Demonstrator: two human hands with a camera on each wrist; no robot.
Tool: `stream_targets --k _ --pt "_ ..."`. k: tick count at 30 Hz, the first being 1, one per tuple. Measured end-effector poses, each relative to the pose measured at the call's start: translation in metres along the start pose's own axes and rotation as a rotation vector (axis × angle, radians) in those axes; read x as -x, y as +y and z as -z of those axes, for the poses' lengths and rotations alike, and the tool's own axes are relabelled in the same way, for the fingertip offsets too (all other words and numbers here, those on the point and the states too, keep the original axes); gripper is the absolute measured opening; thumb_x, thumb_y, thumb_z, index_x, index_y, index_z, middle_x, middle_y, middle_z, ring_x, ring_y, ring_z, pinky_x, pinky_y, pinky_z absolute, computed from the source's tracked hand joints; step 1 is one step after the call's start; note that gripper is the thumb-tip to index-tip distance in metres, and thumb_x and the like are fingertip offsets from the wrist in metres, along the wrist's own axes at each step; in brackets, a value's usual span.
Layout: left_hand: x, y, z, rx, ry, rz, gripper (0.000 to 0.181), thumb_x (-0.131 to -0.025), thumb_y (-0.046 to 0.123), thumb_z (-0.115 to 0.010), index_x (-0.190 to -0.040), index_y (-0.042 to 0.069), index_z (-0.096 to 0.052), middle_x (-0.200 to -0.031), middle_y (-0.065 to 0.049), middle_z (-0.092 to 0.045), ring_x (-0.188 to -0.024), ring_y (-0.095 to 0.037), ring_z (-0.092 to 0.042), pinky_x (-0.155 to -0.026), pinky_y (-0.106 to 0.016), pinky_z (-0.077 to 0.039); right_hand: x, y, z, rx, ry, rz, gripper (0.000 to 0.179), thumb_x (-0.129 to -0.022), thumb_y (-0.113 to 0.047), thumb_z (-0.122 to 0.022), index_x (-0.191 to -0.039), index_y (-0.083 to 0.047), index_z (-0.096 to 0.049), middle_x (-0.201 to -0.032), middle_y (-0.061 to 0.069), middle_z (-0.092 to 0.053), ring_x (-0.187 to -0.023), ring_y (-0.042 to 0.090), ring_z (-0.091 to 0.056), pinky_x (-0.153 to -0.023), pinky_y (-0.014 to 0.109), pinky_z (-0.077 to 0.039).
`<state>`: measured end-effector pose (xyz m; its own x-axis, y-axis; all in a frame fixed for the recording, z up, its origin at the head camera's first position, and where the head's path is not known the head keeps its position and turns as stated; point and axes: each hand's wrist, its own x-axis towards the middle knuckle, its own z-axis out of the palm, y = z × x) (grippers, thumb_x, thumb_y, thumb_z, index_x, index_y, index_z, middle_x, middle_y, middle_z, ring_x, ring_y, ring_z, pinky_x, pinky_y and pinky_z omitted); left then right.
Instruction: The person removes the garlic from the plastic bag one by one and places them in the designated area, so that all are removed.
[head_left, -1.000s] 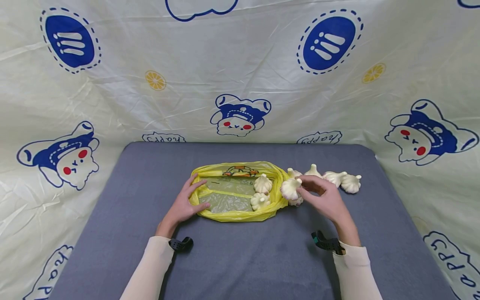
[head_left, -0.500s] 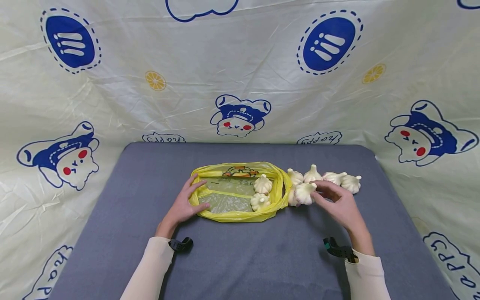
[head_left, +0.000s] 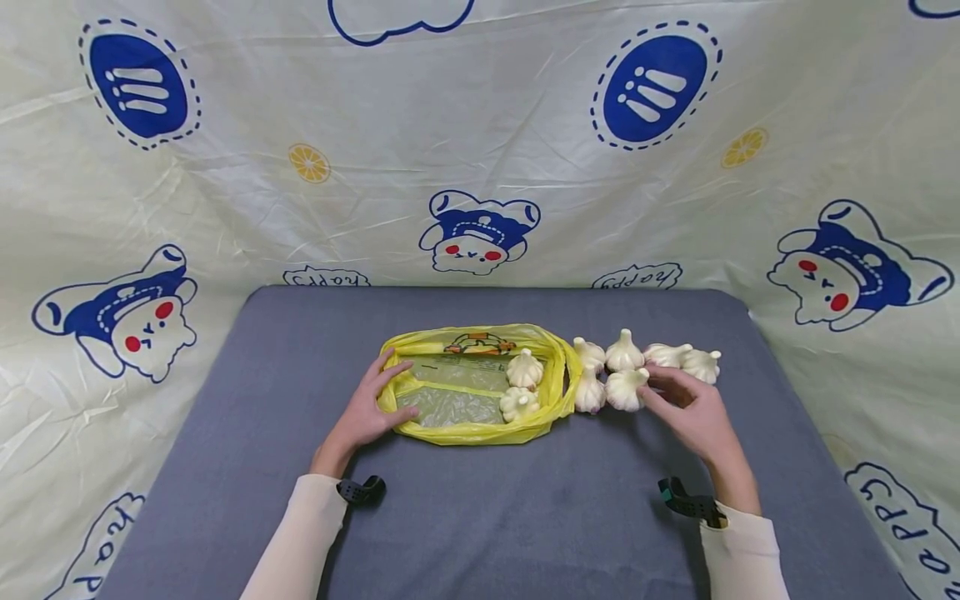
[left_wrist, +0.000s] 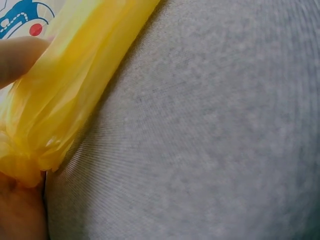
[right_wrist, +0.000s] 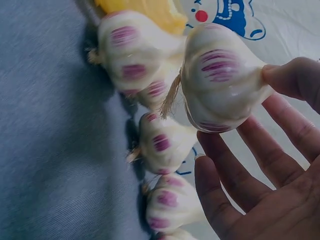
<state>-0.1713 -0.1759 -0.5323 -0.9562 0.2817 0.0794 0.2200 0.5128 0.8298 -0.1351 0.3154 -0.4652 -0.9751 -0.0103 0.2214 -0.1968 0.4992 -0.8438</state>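
A yellow plastic bag (head_left: 480,432) lies with its mouth spread and its rim rolled down. My left hand (head_left: 365,408) holds its left end, thumb and fingertips over the rim. The same yellow plastic hangs by the thumb (left_wrist: 20,59) in the left wrist view. Inside the bag, at its right end, are two garlic bulbs (head_left: 525,368). My right hand (head_left: 693,412) pinches another garlic bulb (right_wrist: 222,75) by its stem, to the right of the bag. Beside the held bulb stand several more garlic bulbs (head_left: 624,350), white with purple streaks in the right wrist view.
A grey cloth (head_left: 495,517) covers the table under everything. Behind it hangs a pale sheet (head_left: 525,108) printed with cartoon figures. The loose bulbs form a cluster from the bag's right edge toward the table's right side.
My right hand has moved right and slightly nearer, carrying the pinched garlic bulb from the bag's right edge to the near side of the cluster. The left hand and bag stay put.
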Motion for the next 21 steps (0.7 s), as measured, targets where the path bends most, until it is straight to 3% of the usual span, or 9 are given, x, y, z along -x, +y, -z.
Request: stream_targets --k 7,13,17,21 --pt "0.000 0.003 0.002 -0.059 -0.028 -0.022 0.075 -0.087 0.030 -0.080 -0.153 0.013 -0.050 -0.173 -0.011 -0.017 -0.157 -0.044 -0.013 -0.119 -0.074 -0.018 0.004 0.010 0.000 0.046 0.011 -0.040 0.035 -0.093 -0.012 -0.077 -0.125 0.000 -0.070 -0.107 -0.030 -0.063 -0.096 -0.015 -0.061 -0.078 0.007 -0.051" --pt "0.000 0.004 0.005 -0.135 -0.056 -0.068 0.080 -0.085 0.032 -0.080 -0.154 0.011 -0.047 -0.172 -0.014 -0.017 -0.155 -0.048 -0.015 -0.117 -0.076 -0.021 0.006 0.018 0.001 0.089 0.003 -0.085 0.038 -0.094 -0.018 -0.077 -0.128 -0.004 -0.070 -0.109 -0.023 -0.065 -0.096 -0.016 -0.060 -0.078 0.008 -0.050" --pt "-0.002 0.002 0.009 -0.177 -0.057 -0.081 0.082 -0.084 0.034 -0.081 -0.155 0.013 -0.046 -0.171 -0.017 -0.018 -0.153 -0.051 -0.018 -0.116 -0.077 -0.016 0.006 0.022 0.002 0.093 -0.003 -0.094 0.038 -0.094 -0.020 -0.077 -0.128 -0.004 -0.070 -0.111 -0.017 -0.068 -0.096 -0.016 -0.060 -0.079 0.007 -0.050" --pt "-0.002 -0.003 0.014 -0.203 -0.049 -0.097 0.081 -0.084 0.033 -0.080 -0.154 0.011 -0.047 -0.170 -0.021 -0.020 -0.153 -0.050 -0.020 -0.118 -0.075 -0.010 0.006 0.025 0.002 0.090 -0.001 -0.095 0.037 -0.095 -0.020 -0.076 -0.127 -0.003 -0.070 -0.109 -0.021 -0.066 -0.096 -0.016 -0.060 -0.079 0.007 -0.050"
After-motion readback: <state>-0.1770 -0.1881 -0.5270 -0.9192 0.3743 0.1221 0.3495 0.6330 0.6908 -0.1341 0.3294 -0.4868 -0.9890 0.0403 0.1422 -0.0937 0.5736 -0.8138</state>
